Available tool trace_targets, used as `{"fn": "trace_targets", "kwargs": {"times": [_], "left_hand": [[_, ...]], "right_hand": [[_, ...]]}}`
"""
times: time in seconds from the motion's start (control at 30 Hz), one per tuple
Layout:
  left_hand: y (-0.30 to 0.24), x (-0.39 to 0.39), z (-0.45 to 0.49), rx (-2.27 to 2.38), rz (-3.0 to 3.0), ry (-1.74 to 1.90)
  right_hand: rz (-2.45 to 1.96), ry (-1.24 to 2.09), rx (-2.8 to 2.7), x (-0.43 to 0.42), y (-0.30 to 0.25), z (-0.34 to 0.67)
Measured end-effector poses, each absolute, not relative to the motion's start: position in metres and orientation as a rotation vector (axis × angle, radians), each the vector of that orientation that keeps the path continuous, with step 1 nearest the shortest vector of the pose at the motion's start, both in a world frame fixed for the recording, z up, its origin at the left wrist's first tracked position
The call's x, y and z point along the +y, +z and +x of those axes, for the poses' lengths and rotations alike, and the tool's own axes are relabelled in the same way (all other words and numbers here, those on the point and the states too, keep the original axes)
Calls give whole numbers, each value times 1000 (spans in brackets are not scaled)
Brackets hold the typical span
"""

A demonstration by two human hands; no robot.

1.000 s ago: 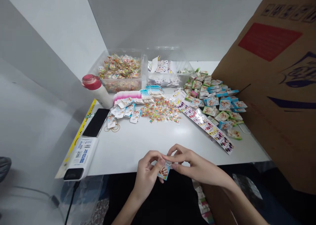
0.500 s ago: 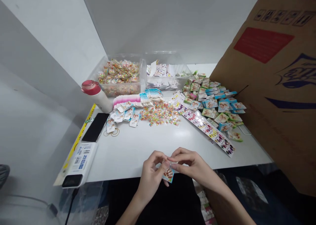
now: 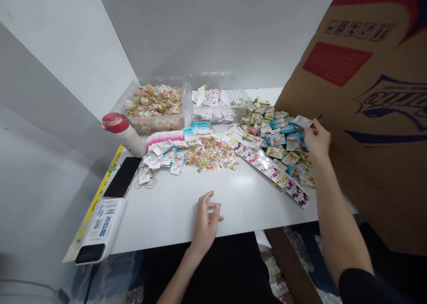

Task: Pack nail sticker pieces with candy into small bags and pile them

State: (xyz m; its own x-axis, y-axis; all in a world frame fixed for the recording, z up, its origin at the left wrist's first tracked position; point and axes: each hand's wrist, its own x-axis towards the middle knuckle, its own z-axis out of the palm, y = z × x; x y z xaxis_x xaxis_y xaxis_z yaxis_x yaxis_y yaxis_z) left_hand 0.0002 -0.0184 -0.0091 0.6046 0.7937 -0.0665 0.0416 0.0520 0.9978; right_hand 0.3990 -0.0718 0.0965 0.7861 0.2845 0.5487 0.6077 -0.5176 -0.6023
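My right hand (image 3: pixel 316 139) reaches to the far right and grips a small blue-edged box (image 3: pixel 303 121) printed with a hand picture, at the top of a pile of similar boxes (image 3: pixel 276 152). My left hand (image 3: pixel 207 217) is by the table's front edge, fingers apart and holding nothing. Beyond it lie small clear packets of colourful candy-like bits (image 3: pixel 213 155). Left of these are a fanned row of flat pink and blue cartons (image 3: pixel 171 137) and several loose ones (image 3: pixel 176 165). A long strip of nail stickers (image 3: pixel 267 164) slants between packets and boxes.
Two clear plastic bins stand at the back, one with colourful packets (image 3: pixel 155 100), one with printed sheets (image 3: pixel 211 98). A red-capped bottle (image 3: pixel 128 135), phone (image 3: pixel 122 177) and white power bank (image 3: pixel 102 228) line the left. A large cardboard box (image 3: pixel 353 99) walls off the right.
Both hands held a small blue box together near the table's front edge. Now my right hand has carried it to the pile at the right, and my left hand has let go.
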Motion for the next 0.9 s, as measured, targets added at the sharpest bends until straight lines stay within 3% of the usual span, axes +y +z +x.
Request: {"fn": "trace_targets", "kwargs": {"times": [0.13,0.33,0.57,0.9], "left_hand": [[-8,-21,1,770,1426,688],[-9,-19,0,761,1428,670],[-7,-20,-1,743,1468,659],[-2,-19,0,751,1452,590]], "right_hand": [[-2273,-458,-742,-78,81,372],[-2421,-157,-1152,-88,35,315],[-2486,-308,-1124,-88,18,297],[-2229,-482,-990,-94,50,276]]}}
